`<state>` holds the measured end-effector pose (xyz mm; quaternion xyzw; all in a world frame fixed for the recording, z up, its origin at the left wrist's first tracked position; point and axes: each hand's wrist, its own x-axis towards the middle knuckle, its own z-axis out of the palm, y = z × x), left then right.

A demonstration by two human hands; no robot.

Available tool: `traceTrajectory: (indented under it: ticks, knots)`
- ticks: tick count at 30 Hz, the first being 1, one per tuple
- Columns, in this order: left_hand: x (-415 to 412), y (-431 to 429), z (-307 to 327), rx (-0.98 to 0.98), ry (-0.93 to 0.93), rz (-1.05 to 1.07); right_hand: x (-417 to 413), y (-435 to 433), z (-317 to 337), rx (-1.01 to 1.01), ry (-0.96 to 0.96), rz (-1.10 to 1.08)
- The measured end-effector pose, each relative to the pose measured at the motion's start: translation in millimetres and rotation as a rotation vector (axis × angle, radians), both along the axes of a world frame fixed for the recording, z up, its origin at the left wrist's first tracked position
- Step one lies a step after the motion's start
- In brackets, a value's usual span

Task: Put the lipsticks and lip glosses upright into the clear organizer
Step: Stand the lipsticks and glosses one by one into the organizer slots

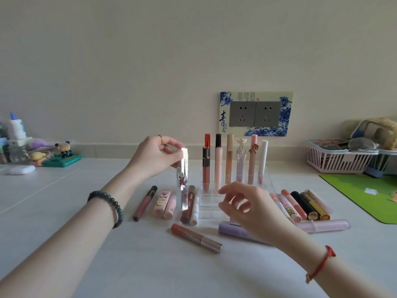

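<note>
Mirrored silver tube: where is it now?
Head view, left of centre: the left hand pinches the mirrored silver tube by its top, upright, just left of the clear organizer, above the lying lipsticks.

1. Double grey wall socket [255, 114] inside a blue-and-white floral frame; mounted on the cream wall, above the table edge.
2. Pink slatted plastic basket [337, 162]; far right, against the wall, contents indistinct.
3. Green rectangular mat [365, 194]; flat on the white tabletop [64, 211], in front of the basket.
4. Small panda figurine on a green base [63, 157]; far left.
5. White oval case [20, 169]; near the figurine.
6. White bottle with a blue pointed cap [16, 127]; upright, left edge.
</note>
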<state>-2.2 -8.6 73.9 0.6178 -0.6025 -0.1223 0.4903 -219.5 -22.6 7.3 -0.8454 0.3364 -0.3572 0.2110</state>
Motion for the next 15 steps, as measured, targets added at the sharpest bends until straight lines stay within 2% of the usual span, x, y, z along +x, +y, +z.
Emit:
traceTrajectory:
  ticks: [4,8,15]
  knots:
    - [-26,8,-2,-0.076,0.184,-0.203,2,-2,5,0.11,-0.116,0.065]
    - [-48,2,-12,-0.137,0.23,-0.303,1,-6,7,0.146,-0.209,0.084]
    - [-65,-4,-28,-0.191,0.297,-0.37,-5,-16,7,0.148,-0.25,0.052]
